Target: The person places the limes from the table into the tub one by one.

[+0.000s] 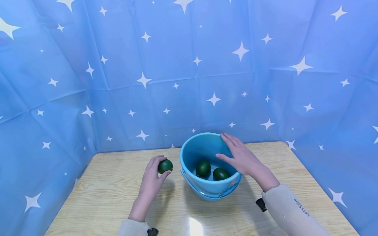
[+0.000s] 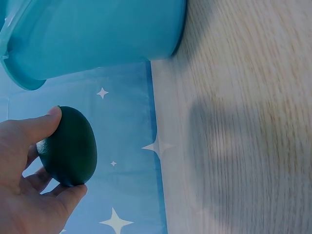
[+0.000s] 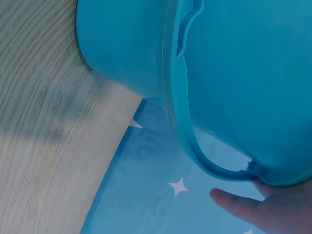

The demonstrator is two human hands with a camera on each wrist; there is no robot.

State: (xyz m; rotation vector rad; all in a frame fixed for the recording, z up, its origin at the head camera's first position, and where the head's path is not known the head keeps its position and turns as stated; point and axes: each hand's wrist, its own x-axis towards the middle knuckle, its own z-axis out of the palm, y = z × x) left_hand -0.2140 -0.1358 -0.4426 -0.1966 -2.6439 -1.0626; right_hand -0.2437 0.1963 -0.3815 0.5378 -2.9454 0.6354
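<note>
My left hand (image 1: 153, 173) pinches a dark green avocado (image 1: 165, 167) between thumb and fingertips, left of a light blue bucket (image 1: 211, 188). From the left wrist view, the smooth, egg-shaped avocado (image 2: 68, 146) shows upright in the fingers, its shadow falling on the wood. Two more dark green avocados lie at the bottom of the bucket, one on the left (image 1: 203, 168) and one on the right (image 1: 220, 174). My right hand (image 1: 243, 159) rests on the bucket's right rim, fingers fairly straight along it and thumb over the opening. Part of that rim is hidden beneath the hand.
The bucket's handle (image 1: 217, 196) hangs down at the front. Beneath everything is a pale wooden table (image 1: 118, 183). Behind it and along both sides hangs a blue cloth (image 1: 177, 111) with white stars, close to the table's edges.
</note>
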